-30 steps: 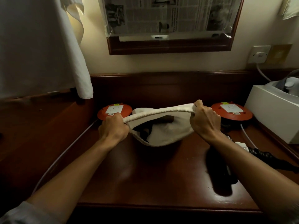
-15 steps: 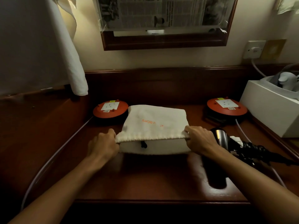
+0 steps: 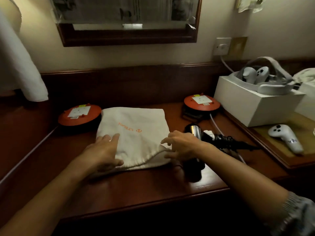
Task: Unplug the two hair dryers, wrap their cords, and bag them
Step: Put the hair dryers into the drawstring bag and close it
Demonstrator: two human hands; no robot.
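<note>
From your head camera, the white cloth bag [image 3: 134, 133] lies flat on the wooden surface [image 3: 153, 183], between two orange cord reels [image 3: 79, 114]. Your left hand [image 3: 104, 150] rests on the bag's near left corner, grip loose, fingers straight. Your right hand [image 3: 182, 144] touches the bag's right edge, fingers spread and holding nothing. A black hair dryer [image 3: 196, 133] lies just beside that hand, its cord [image 3: 223, 139] bundled.

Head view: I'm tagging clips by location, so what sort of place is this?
Probably a hotel room or bedroom dressing table: a framed mirror above a dark wooden desk, a wall socket, and a hair dryer beside a cloth bag.
</note>
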